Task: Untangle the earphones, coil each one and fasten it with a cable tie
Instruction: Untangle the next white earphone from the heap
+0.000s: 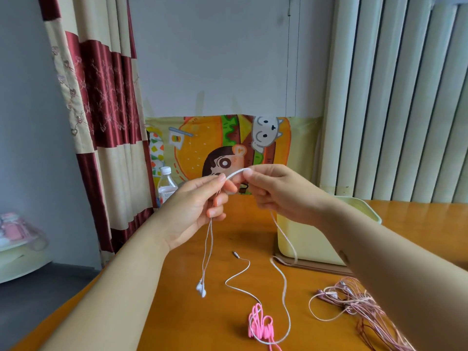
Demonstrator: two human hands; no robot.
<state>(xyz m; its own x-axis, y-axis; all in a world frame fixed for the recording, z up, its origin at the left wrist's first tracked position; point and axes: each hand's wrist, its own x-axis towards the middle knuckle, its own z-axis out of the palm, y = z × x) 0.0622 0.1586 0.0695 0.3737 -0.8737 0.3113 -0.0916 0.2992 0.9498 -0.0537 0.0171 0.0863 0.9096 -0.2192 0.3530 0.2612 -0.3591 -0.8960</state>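
White earphone cable arches between two pinching hands at mid-frame, with its earbuds hanging below.
Left hand and right hand each nip the cord between thumb and fingers. Its slack lies looped over pink cable ties at bottom centre and could snag or drag them during coiling. Pale yellow bin, right of centre, hides its contents, as does the capped bottle at left.

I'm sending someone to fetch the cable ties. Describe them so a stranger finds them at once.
On the orange table, look near its front edge, left of the tangled rose-gold earphones. The cable ties lie bunched there, at a loop of the white earphone cable. They alone are bright pink.
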